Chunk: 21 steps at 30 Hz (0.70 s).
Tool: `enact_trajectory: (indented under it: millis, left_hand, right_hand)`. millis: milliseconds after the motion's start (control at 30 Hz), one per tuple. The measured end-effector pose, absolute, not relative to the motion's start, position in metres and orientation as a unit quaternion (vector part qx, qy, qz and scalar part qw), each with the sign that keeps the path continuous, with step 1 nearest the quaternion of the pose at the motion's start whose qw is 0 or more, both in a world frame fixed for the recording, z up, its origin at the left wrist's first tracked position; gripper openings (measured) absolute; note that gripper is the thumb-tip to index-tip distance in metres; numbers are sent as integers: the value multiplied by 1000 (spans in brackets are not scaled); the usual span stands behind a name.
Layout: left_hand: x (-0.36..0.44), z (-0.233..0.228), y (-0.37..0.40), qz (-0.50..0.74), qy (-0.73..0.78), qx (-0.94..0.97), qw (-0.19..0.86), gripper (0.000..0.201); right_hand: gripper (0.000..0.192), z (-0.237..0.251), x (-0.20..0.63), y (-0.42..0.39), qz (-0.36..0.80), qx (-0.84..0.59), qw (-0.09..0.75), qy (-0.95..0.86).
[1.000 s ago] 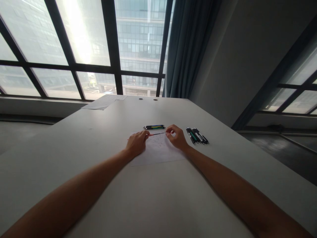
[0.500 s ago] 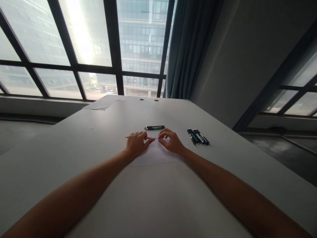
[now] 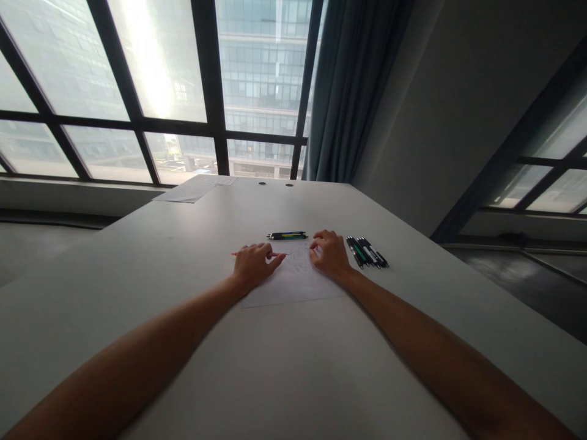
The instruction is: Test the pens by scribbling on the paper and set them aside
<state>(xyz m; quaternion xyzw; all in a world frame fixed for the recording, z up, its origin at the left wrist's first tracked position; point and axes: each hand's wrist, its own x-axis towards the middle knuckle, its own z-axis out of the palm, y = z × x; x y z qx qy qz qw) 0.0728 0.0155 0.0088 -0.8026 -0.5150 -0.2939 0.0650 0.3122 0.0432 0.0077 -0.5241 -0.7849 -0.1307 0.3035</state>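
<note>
My left hand (image 3: 253,267) is closed around a slim red pen (image 3: 276,254), whose thin pale tip points right and whose red rear end sticks out on the left. Under both hands lies a sheet of white paper (image 3: 293,287) with small dark marks on its upper part. To the right, my right hand (image 3: 329,253) hovers at or rests on the sheet's edge, thumb and index finger pinched together. Whatever may be between those fingertips is too small to make out. Several pens (image 3: 287,235) lie just beyond the paper, between the hands.
Right of my right hand, several dark and green pens (image 3: 367,252) lie side by side on the white table (image 3: 220,379). More paper sheets (image 3: 188,190) lie at the far left edge. Two round dark fittings (image 3: 289,184) sit near the far edge, below a window and curtain (image 3: 355,91).
My right hand has moved right, away from the pen's tip, with its fingers still pinched. The marks on the paper are now uncovered. My left hand and the red pen have barely moved.
</note>
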Motion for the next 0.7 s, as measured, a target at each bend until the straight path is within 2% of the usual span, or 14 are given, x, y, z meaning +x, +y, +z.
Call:
enact_trajectory:
  millis: [167, 267, 367, 467, 700]
  left_hand:
    - [72, 9, 16, -287, -512, -807, 63, 46]
    - [72, 9, 16, -284, -511, -808, 65, 46]
    - [72, 9, 15, -282, -509, -810, 68, 46]
    - [72, 10, 14, -280, -508, -812, 68, 46]
    - [72, 11, 14, -262, -499, -824, 66, 46]
  right_hand:
    - [6, 5, 314, 46, -131, -551, 267, -780]
    - [7, 8, 314, 44, -120, -544, 278, -783]
    - [13, 13, 308, 36, -101, -494, 318, -803]
    - [11, 17, 295, 25, -65, -403, 346, -845]
    - [8, 17, 277, 15, -38, -331, 345, -877]
